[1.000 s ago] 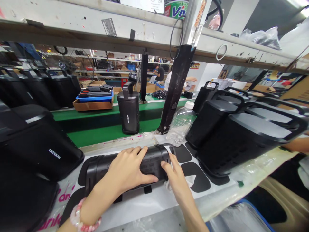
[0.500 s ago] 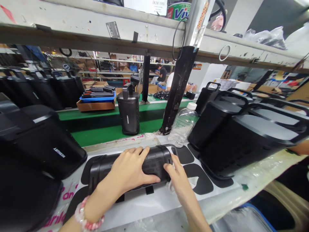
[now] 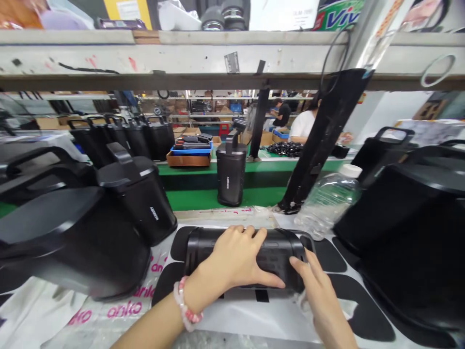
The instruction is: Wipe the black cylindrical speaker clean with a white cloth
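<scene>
A black cylindrical speaker (image 3: 279, 257) lies on its side on a mat with black cut-out shapes (image 3: 327, 257). My left hand (image 3: 236, 254), with a pink beaded bracelet (image 3: 186, 305) on the wrist, presses flat across the speaker's top. My right hand (image 3: 316, 291) grips the speaker's right end, its fingers on the black casing. A white cloth (image 3: 308, 303) is bunched under that hand. The speaker's underside is hidden from this view.
Upright black speakers (image 3: 140, 194) crowd the left, and another (image 3: 399, 218) stands close on the right. A plastic bottle (image 3: 329, 203) lies just behind the mat. Beyond are a black post (image 3: 325, 140), a green conveyor (image 3: 250, 196), a speaker (image 3: 230, 174) and two co-workers (image 3: 301, 126).
The view has swung and levelled, so the speaker and hands sit further right in the picture. Both hands remain on the speaker, and more of the left side of the bench shows.
</scene>
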